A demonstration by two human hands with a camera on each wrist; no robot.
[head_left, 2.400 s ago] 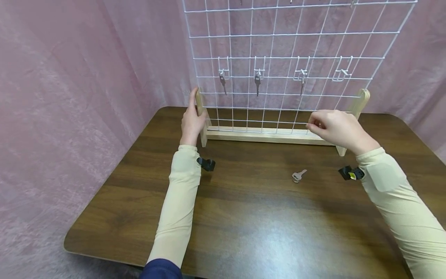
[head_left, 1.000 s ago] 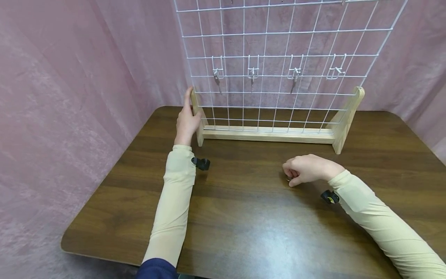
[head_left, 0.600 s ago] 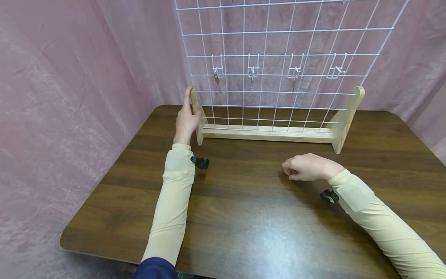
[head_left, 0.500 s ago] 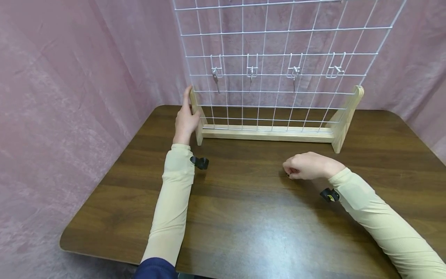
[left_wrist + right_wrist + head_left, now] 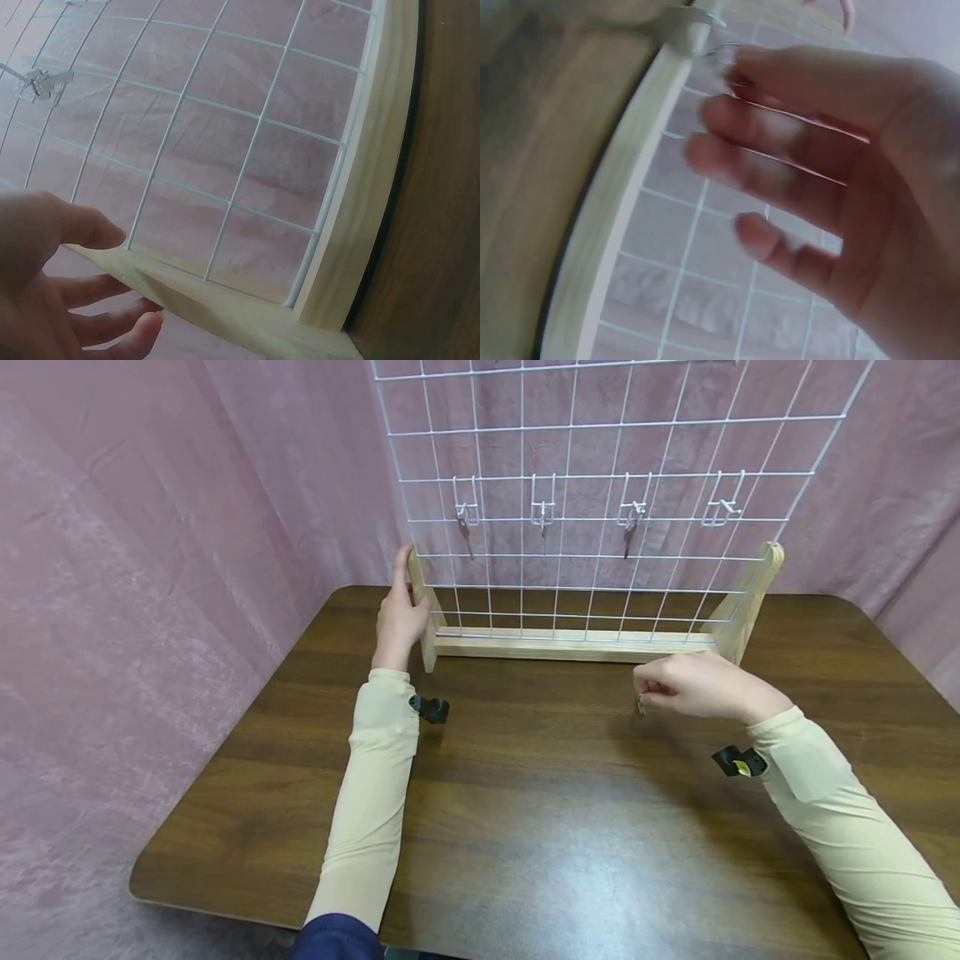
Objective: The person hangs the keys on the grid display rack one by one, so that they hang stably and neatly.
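Observation:
My right hand [image 5: 701, 683] pinches a key [image 5: 639, 706] by its small ring between thumb and forefinger, above the table in front of the rack. In the right wrist view the key [image 5: 679, 28] is blurred and hangs from the thin ring at the fingertips; the other fingers are loosely bent. My left hand [image 5: 401, 625] holds the left wooden upright [image 5: 422, 602] of a white wire grid rack [image 5: 572, 557]. The left wrist view shows its thumb [image 5: 94, 227] on one side of that wood and its fingers on the other.
Several white hooks hang in a row on the grid. Keys dangle from three of them, including a left key [image 5: 465, 535] and another key [image 5: 628, 542]; the rightmost hook [image 5: 722, 512] is at the right. The brown table [image 5: 487, 810] stands before a pink curtain [image 5: 187, 568].
My right hand came down from the rack to the key on the table, took hold of it and has lifted it up and slightly right. My left hand stays on the upright.

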